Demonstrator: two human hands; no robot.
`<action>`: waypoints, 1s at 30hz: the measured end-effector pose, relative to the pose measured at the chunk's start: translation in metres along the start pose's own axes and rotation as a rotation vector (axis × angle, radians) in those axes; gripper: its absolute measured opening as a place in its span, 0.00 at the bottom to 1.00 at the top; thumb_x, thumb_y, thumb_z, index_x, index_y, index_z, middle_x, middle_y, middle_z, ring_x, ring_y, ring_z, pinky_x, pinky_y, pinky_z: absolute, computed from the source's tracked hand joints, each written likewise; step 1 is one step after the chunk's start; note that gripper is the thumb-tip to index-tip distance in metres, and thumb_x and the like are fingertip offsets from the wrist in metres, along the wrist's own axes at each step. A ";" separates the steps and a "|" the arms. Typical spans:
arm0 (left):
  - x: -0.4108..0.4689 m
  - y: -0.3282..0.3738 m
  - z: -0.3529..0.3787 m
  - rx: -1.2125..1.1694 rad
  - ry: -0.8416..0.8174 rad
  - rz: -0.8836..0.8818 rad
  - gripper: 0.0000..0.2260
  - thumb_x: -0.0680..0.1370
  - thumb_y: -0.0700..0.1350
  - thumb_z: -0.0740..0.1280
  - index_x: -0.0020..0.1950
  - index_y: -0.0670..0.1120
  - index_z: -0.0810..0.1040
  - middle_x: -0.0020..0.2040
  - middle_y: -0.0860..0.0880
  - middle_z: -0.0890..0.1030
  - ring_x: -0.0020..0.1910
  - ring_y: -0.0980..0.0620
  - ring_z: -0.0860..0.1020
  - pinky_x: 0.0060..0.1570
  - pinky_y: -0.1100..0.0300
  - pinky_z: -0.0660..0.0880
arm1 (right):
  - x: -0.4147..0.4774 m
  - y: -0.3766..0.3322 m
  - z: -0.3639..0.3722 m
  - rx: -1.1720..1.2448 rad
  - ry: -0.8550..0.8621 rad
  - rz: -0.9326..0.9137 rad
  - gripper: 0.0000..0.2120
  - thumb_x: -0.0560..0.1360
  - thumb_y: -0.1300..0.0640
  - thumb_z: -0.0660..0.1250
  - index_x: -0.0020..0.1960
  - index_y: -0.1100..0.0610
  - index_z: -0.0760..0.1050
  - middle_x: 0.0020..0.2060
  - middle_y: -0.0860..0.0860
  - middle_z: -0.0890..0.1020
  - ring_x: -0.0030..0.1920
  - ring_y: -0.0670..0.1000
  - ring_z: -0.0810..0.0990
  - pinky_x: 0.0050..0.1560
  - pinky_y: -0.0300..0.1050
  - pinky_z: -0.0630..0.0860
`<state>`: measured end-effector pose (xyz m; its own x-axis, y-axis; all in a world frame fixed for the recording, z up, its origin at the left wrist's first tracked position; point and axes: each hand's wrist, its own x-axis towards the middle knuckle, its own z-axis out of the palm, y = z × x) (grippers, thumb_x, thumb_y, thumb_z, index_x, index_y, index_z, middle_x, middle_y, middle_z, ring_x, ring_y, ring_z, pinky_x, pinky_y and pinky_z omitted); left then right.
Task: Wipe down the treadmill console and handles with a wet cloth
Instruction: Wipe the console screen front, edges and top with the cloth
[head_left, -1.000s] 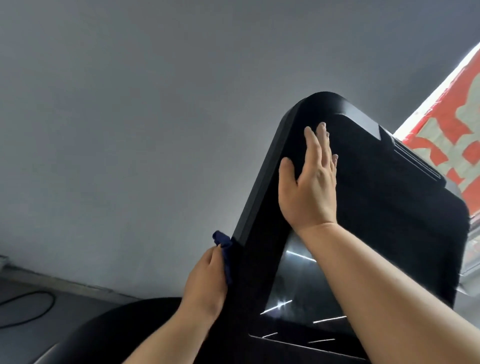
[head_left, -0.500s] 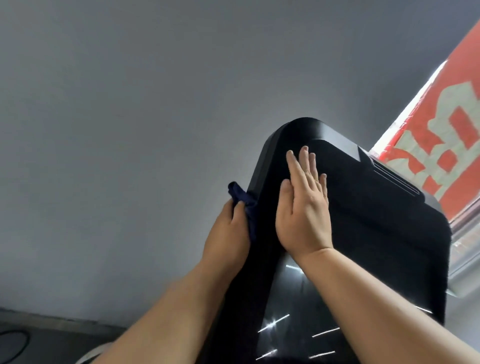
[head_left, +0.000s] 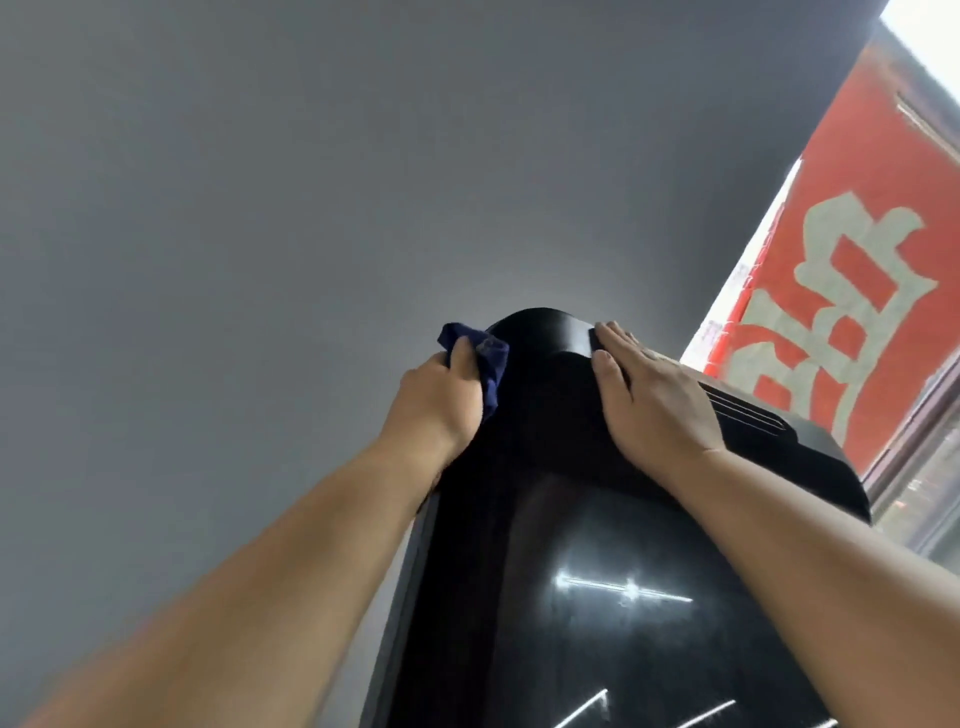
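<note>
The left hand (head_left: 441, 400) grips a crumpled dark-blue wet cloth (head_left: 480, 358) against the upper left corner of the glossy black treadmill console (head_left: 571, 519), the flat, open right hand (head_left: 654, 400) bracing it; next, likely, wiping across the top edge.

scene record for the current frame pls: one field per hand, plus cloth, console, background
left hand: grips the cloth, pressing it against the console's upper left edge
right hand: flat, fingers straight, resting on the console's top
cloth: dark blue, bunched, partly hidden by the left hand
console: black, glossy, light streaks reflected in its lower part
background: grey wall; red banner with pale characters at right
</note>
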<state>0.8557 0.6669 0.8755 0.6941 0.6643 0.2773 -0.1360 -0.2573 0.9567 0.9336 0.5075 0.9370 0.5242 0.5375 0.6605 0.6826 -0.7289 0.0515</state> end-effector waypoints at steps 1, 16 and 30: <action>-0.002 -0.005 0.000 0.013 0.001 0.026 0.21 0.82 0.55 0.47 0.41 0.48 0.74 0.38 0.49 0.77 0.36 0.53 0.73 0.34 0.62 0.62 | 0.001 0.005 0.000 0.005 0.003 -0.021 0.22 0.82 0.48 0.52 0.75 0.49 0.62 0.74 0.47 0.63 0.74 0.45 0.60 0.72 0.38 0.52; 0.081 0.084 0.019 0.309 -0.567 0.093 0.20 0.79 0.58 0.60 0.56 0.44 0.81 0.59 0.42 0.80 0.56 0.48 0.78 0.62 0.54 0.71 | -0.001 0.023 0.024 0.009 0.097 -0.097 0.31 0.77 0.44 0.48 0.77 0.54 0.54 0.76 0.49 0.57 0.75 0.45 0.56 0.72 0.38 0.46; -0.041 -0.036 0.004 0.007 0.041 0.099 0.20 0.82 0.58 0.47 0.54 0.48 0.74 0.39 0.50 0.78 0.42 0.53 0.76 0.41 0.62 0.67 | -0.004 0.018 0.028 -0.038 0.071 -0.056 0.26 0.80 0.44 0.45 0.77 0.49 0.55 0.77 0.45 0.56 0.76 0.43 0.51 0.74 0.41 0.41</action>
<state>0.8352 0.6466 0.8293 0.6480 0.6634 0.3741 -0.1973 -0.3282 0.9238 0.9583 0.5038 0.9147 0.4478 0.5472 0.7071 0.6894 -0.7150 0.1167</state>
